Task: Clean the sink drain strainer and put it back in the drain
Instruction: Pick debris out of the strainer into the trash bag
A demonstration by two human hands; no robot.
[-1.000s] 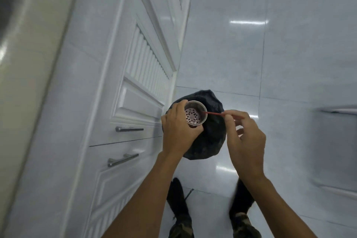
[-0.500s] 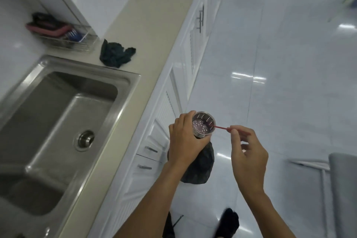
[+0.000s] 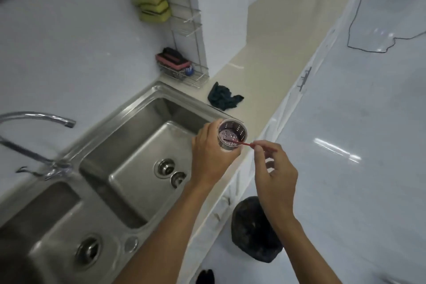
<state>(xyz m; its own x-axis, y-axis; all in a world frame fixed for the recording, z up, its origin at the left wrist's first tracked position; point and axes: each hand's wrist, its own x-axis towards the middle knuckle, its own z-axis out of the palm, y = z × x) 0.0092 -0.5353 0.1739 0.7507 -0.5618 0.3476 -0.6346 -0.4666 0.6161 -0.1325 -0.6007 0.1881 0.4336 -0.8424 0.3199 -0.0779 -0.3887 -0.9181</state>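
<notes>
My left hand grips a metal cup-shaped drain strainer with holes, held upright over the sink's right rim. My right hand pinches a thin red stick whose tip reaches into the strainer. The right basin of the steel double sink shows its open drain, with a small round plug lying beside it. The left basin has its own drain.
A curved tap stands at the left. A wire rack holds sponges and brushes. A dark cloth lies on the beige counter. A black rubbish bag sits on the white floor beside the cabinets.
My view has swung up from the floor and bag to the sink and counter. Both hands, still holding the strainer and the stick, moved from above the bag to the sink's edge.
</notes>
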